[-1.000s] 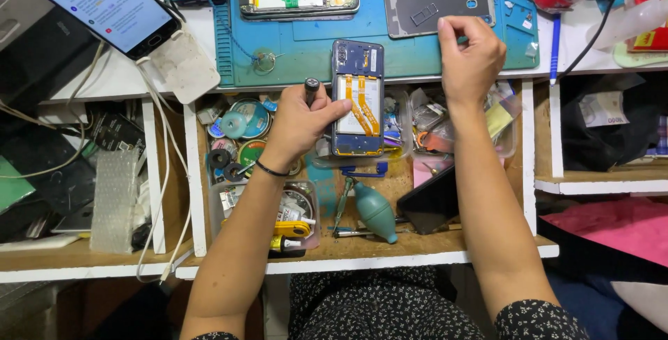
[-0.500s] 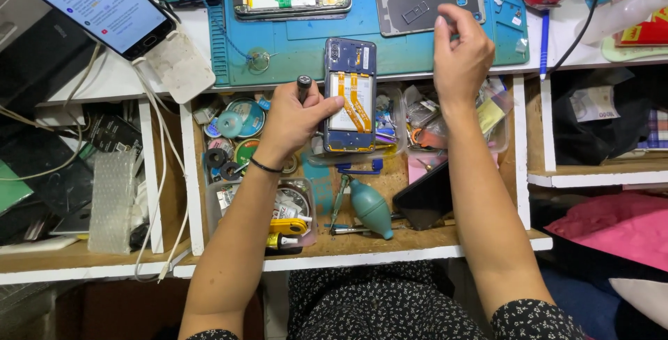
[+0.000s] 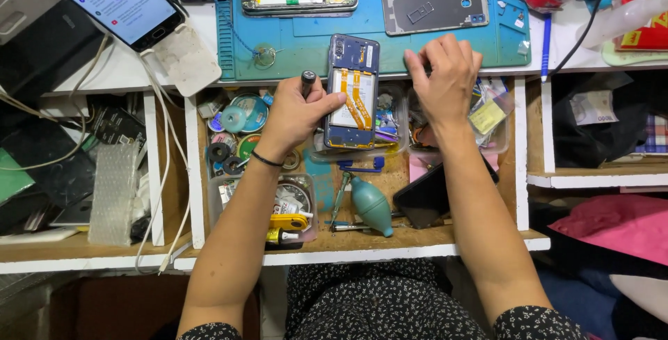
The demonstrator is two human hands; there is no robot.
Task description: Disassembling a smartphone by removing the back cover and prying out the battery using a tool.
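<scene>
Left hand (image 3: pixel 296 114) gripped opened blue phone (image 3: pixel 351 93) over open drawer, black tool handle (image 3: pixel 307 80) pinched alongside. Back cover (image 3: pixel 435 6) already off, lying on blue mat (image 3: pixel 306 41). Orange flex cables exposed, internals still in place. Right hand (image 3: pixel 445 79) curled at mat edge; contents indiscernible.

Matt blue rubber mat (image 3: pixel 306 41), bare wooden drawer (image 3: pixel 417 232), glossy phone frame (image 3: pixel 352 93).

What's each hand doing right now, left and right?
Left hand: closed on an opened blue phone and a black-handled tool.
Right hand: fingers curled at the blue mat edge; contents cannot be told.
</scene>
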